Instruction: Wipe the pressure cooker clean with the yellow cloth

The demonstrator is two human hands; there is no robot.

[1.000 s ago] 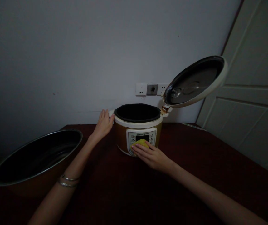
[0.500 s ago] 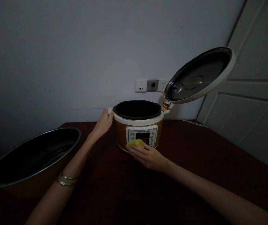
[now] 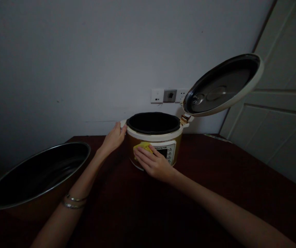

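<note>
A white and gold electric cooker point(image 3: 155, 137) stands on the dark red table with its round lid point(image 3: 224, 86) raised to the right. My left hand point(image 3: 114, 138) grips the white handle point(image 3: 123, 123) on the cooker's left side, fingers curled round it. In my right hand point(image 3: 155, 162) is a yellow cloth point(image 3: 143, 147), pressed flat against the cooker's front at the left part of its control panel point(image 3: 173, 151). The black inside of the cooker shows from above; its bottom is too dark to make out.
A big oval bin-like tub point(image 3: 38, 175) with a dark inside and a shiny rim is at the left, close by my left forearm. Wall sockets point(image 3: 170, 95) sit behind the cooker. A panelled door point(image 3: 274, 127) rises at the right beyond the table point(image 3: 204, 193).
My right hand has slid the yellow cloth left and upward over the cooker's front, uncovering the panel's lower right. My left hand keeps its grip. The view has shifted slightly.
</note>
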